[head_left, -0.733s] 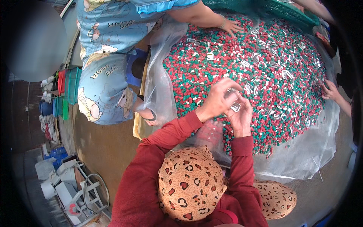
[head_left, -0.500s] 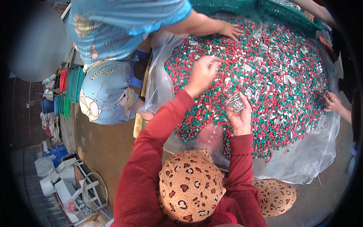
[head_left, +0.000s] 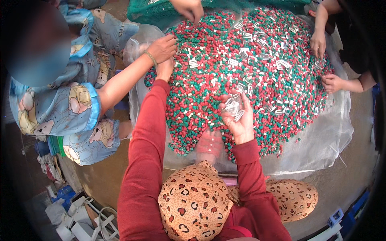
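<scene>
A wide heap of small red, green and white pebble-like pieces (head_left: 205, 90) lies on a translucent sheet (head_left: 317, 154). Scattered over it are clear plastic pieces (head_left: 283, 63), flat and frame-like. My right hand (head_left: 243, 130) is cupped palm up above the heap's near side, holding several such clear plastic pieces (head_left: 232, 106). My left hand (head_left: 164, 70) reaches to the heap's left edge, with its fingers mostly hidden beside a co-worker's hand (head_left: 163, 47), so whether it holds anything does not show.
A co-worker in blue patterned clothes (head_left: 84, 108) sits at the left. Other people's hands work at the far edge (head_left: 189, 8) and at the right (head_left: 319, 42). Green baskets (head_left: 146, 12) stand behind the heap. My patterned knees (head_left: 195, 201) are close to its near edge.
My left hand has gone from over the heap to its left edge. My right hand holds more clear plastic pieces than before. The co-worker's arm at left has shifted toward my left hand.
</scene>
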The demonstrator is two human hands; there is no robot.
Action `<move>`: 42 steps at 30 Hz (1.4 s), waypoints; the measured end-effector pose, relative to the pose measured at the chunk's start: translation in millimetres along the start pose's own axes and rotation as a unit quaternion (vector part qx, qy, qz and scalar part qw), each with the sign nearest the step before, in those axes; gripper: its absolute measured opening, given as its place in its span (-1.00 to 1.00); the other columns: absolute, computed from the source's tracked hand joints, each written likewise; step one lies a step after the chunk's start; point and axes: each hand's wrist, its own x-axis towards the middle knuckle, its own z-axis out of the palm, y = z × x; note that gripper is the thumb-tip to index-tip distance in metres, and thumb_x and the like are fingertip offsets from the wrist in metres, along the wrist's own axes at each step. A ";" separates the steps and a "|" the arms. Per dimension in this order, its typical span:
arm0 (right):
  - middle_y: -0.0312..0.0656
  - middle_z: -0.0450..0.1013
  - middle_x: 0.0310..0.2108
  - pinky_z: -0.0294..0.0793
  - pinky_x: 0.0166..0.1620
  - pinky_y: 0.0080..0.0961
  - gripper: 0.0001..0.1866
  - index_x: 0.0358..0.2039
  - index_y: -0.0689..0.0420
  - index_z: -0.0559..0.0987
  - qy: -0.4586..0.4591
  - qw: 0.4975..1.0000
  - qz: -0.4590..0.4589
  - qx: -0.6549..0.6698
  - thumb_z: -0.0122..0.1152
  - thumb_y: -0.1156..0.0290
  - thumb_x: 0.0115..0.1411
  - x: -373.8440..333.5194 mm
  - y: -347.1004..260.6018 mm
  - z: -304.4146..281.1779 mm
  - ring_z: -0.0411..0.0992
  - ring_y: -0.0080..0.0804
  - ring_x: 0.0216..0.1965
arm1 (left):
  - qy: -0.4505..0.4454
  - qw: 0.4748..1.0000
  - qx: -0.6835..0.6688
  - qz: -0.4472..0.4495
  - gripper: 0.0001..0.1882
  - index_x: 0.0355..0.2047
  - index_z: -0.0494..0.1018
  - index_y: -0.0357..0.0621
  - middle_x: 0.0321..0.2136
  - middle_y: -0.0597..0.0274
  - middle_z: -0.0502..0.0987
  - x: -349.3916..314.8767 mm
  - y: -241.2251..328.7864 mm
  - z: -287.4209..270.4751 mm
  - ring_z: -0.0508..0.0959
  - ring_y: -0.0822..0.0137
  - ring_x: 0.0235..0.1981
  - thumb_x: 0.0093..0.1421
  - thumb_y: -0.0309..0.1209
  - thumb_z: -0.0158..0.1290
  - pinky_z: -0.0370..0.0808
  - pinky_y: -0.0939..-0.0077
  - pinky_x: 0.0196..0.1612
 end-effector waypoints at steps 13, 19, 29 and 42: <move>-0.08 0.47 -0.34 0.42 -0.33 -0.39 -0.64 -0.18 0.24 0.49 0.087 0.773 -0.314 -0.544 -0.18 0.27 0.24 -8.5 31.4 4.7 0.44 -0.31 -0.40 | -0.159 0.218 -0.885 -0.380 -0.55 -0.17 0.39 -0.30 -0.19 0.07 0.45 -176.0 176.3 -26.7 0.45 0.21 -0.16 0.19 -0.11 -0.13 0.37 0.29 -0.02; -0.02 0.44 -0.22 0.23 0.03 -0.25 -0.66 -0.10 0.20 0.49 -0.034 0.471 -0.400 -0.785 -0.03 0.34 0.14 -7.3 57.5 24.9 0.33 -0.13 -0.08 | -0.166 0.276 -0.884 -0.338 -0.59 -0.17 0.43 -0.11 -0.25 0.23 0.50 -165.2 178.9 5.5 0.48 0.33 -0.22 0.24 -0.05 -0.18 0.42 0.39 -0.09; -0.09 0.38 -0.25 0.28 -0.02 -0.33 -0.61 -0.10 0.24 0.46 0.028 0.550 -0.509 -0.661 -0.27 0.28 0.28 -32.8 5.9 66.9 0.34 -0.28 -0.15 | -0.225 0.028 -0.875 -0.428 -0.79 -0.37 0.38 -0.13 -0.46 0.13 0.46 -108.0 201.7 -8.3 0.50 0.26 -0.42 0.18 -0.27 -0.13 0.48 0.50 -0.55; -0.16 0.39 -0.26 0.40 -0.16 -0.47 -0.56 0.00 0.26 0.37 0.187 0.612 -0.580 -0.505 -0.36 0.22 0.34 -54.7 -50.1 68.4 0.40 -0.41 -0.25 | -0.051 0.593 -0.801 -0.073 -0.50 0.06 0.23 -0.22 -0.01 0.00 0.30 133.6 183.9 -66.5 0.31 0.16 0.05 0.18 -0.21 -0.04 0.37 -0.08 -0.02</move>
